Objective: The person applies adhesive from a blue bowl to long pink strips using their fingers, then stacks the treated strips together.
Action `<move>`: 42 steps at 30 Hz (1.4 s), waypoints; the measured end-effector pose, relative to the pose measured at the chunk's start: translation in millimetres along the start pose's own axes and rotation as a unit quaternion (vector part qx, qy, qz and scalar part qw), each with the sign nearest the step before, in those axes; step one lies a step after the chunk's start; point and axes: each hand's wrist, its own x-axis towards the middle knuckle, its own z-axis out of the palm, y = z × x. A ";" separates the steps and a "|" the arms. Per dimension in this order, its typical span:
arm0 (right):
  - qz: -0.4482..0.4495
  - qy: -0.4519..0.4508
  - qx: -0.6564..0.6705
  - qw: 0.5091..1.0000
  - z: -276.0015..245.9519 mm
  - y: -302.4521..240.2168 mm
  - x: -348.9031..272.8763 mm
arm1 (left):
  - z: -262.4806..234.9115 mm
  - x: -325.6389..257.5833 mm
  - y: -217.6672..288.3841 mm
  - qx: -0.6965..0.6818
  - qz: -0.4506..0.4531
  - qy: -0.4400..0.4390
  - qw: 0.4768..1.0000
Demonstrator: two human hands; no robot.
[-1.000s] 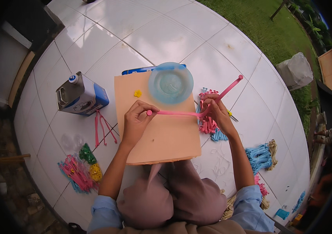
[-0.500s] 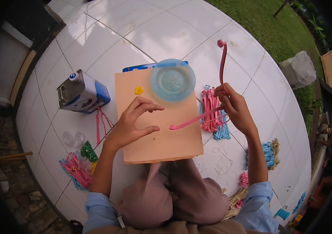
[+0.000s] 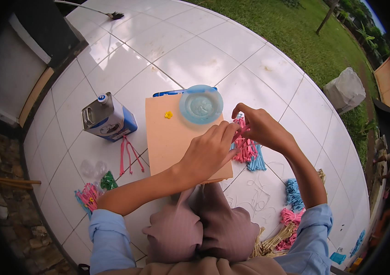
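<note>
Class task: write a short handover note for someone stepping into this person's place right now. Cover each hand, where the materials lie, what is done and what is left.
Left hand: over the board's right edge, fingers meeting the right hand.
Right hand: above the strip pile, pinching a pink strip together with the left; the grip itself is hidden.
Board lies on the tiles, blue bowl and a small yellow flower on it.
Pink and blue strips lie right of the board; tin to its left.
Done: one flower. Left: the piled strips.
</note>
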 end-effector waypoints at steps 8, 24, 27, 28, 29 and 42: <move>-0.086 -0.131 -0.035 0.987 19.9 22.1 13.5 | 6.8 -4.9 -52.2 0.010 -0.082 -0.053 0.995; -0.041 -0.046 0.320 0.945 82.8 92.6 43.0 | 48.9 -39.1 -121.4 0.027 -0.014 0.086 0.996; -0.028 -0.040 0.319 0.947 83.9 94.8 42.9 | 53.8 -38.9 -125.8 0.054 -0.002 0.095 0.994; -0.037 -0.026 0.316 0.948 85.0 94.7 42.5 | 54.4 -38.6 -125.4 0.053 -0.002 0.094 0.994; -0.046 -0.013 0.314 0.948 86.3 94.9 41.7 | 54.9 -38.5 -124.6 0.056 -0.010 0.100 0.993; -0.057 0.027 0.302 0.951 96.3 104.3 34.1 | 59.5 -39.4 -123.9 0.066 -0.022 0.104 0.992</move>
